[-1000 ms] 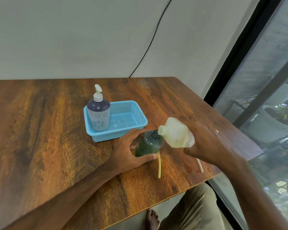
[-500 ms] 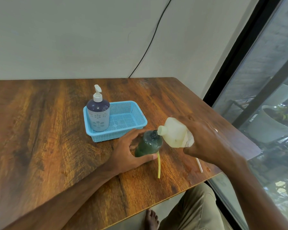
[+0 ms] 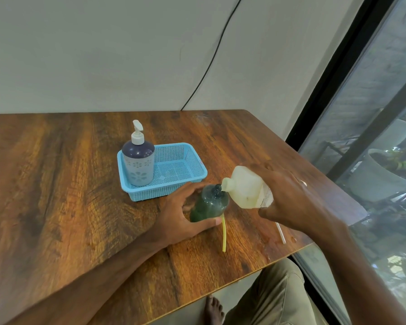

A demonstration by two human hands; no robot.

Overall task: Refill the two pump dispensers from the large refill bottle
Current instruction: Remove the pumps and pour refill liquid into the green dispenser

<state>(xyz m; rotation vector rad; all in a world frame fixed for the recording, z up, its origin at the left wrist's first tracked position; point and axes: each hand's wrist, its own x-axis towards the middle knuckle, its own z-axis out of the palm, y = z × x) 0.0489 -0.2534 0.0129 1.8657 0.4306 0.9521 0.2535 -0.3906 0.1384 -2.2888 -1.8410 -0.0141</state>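
We look down on a wooden table (image 3: 56,195) with strong brown grain, standing against a plain pale wall (image 3: 103,55). A thin black cable (image 3: 211,57) runs down the wall to the table's far edge. On our right we see a tall window (image 3: 384,102) in a black frame (image 3: 327,90), with daylight coming through the glass. Beyond it stands a white planter (image 3: 370,184) with green leaves. Below the table's near edge we make out pale floor (image 3: 189,313).
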